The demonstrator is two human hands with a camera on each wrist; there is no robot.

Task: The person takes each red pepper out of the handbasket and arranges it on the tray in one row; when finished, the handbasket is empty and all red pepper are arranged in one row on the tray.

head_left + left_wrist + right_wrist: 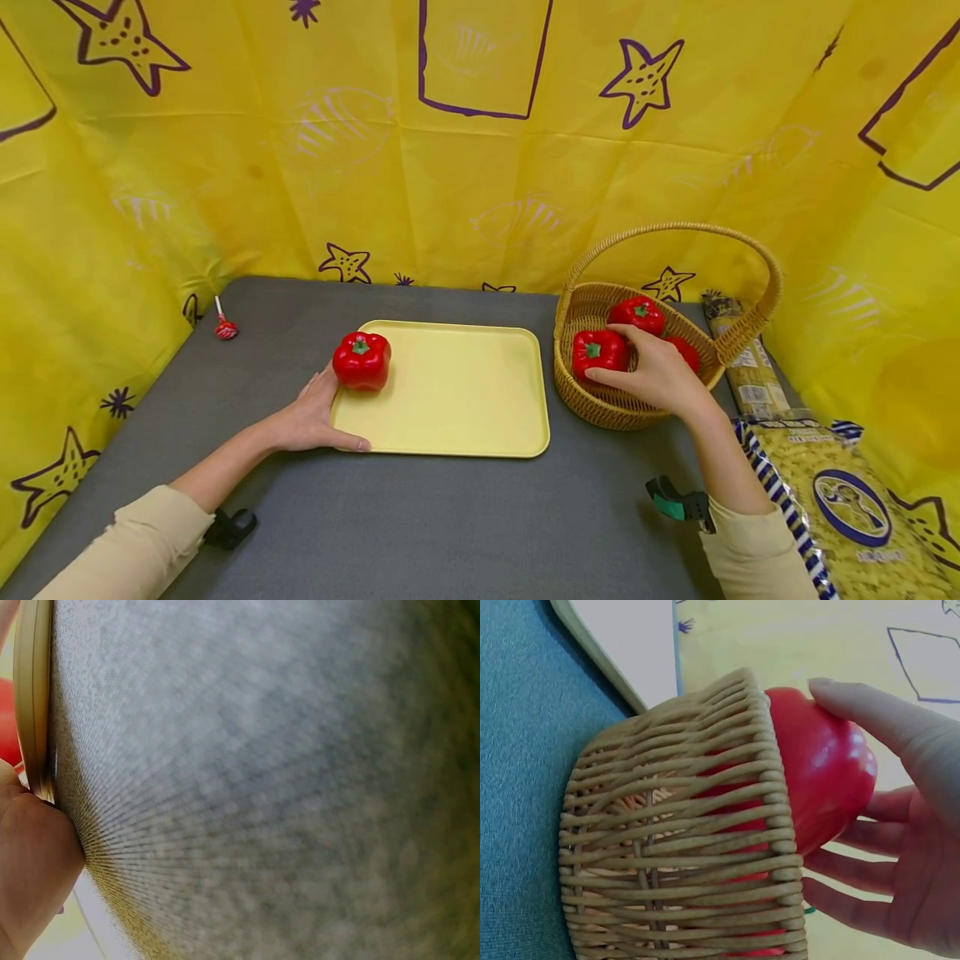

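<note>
A red bell pepper (362, 361) stands on the left end of a pale yellow tray (457, 392). My left hand (311, 417) rests against the tray's near left corner, fingers along the left side and thumb at the near rim. In the left wrist view, part of that hand (37, 862) lies beside the tray's rim (34, 697). My right hand (656, 371) reaches into a wicker basket (607, 412) and holds a bell pepper (600, 352) between thumb and fingers. Two more peppers lie in the basket, one behind (637, 313), another (684, 354) partly hidden by the hand.
The basket's tall handle (675, 227) arches above the peppers. A bag of pasta (840, 500) and a long packet (750, 367) lie right of the basket. A red lollipop (226, 330) lies at the far left of the grey table (450, 525). Yellow curtain (450, 192) surrounds the table.
</note>
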